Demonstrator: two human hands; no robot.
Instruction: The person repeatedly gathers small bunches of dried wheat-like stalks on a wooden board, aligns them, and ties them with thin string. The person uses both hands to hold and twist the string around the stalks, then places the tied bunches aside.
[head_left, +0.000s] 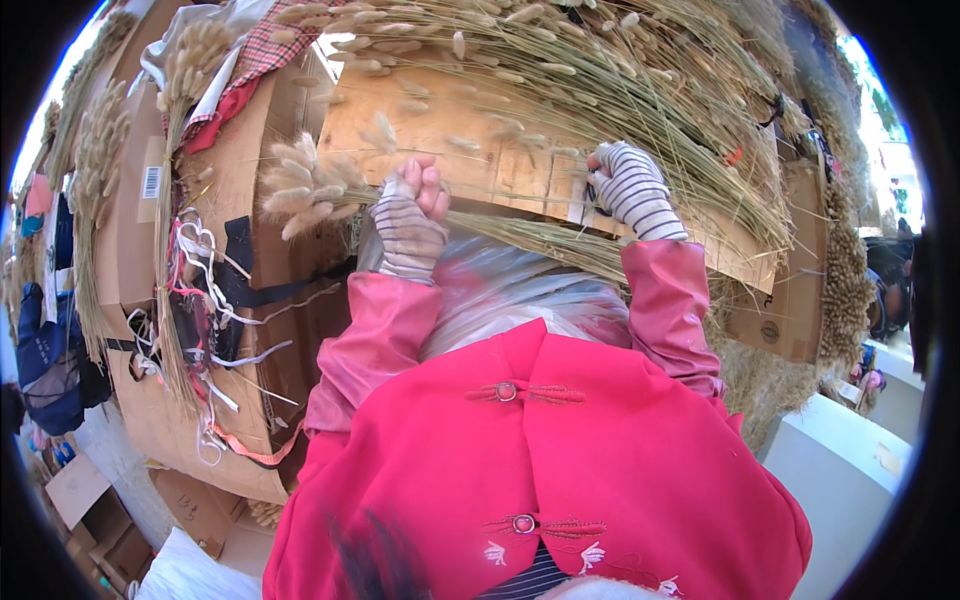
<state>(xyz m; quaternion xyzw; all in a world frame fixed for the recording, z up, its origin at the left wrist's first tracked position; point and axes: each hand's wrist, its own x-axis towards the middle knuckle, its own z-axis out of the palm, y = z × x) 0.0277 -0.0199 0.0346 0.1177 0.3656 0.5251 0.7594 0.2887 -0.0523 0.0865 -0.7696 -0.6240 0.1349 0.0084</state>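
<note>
My left hand (412, 217), in a striped fingerless glove, is closed around a bunch of dried bunny-tail grass (296, 187). Its fluffy heads fan out to the left, and pale stems (547, 240) stretch right across my lap. My right hand (634, 187), gloved the same way, is over the wooden board (450, 127) near its front edge. Its fingers are curled, and whether they grip anything is hidden. A small black object (594, 201), possibly a scissor handle, shows just below those fingers. Several loose grass heads lie on the board between my hands.
A large heap of bunny-tail grass (637, 82) covers the back and right of the board. Left of me stands a cardboard box (225, 292) hung with white and pink ties (206, 270). A checked cloth (274, 45) drapes over its far end. Clear plastic (517, 289) covers my lap.
</note>
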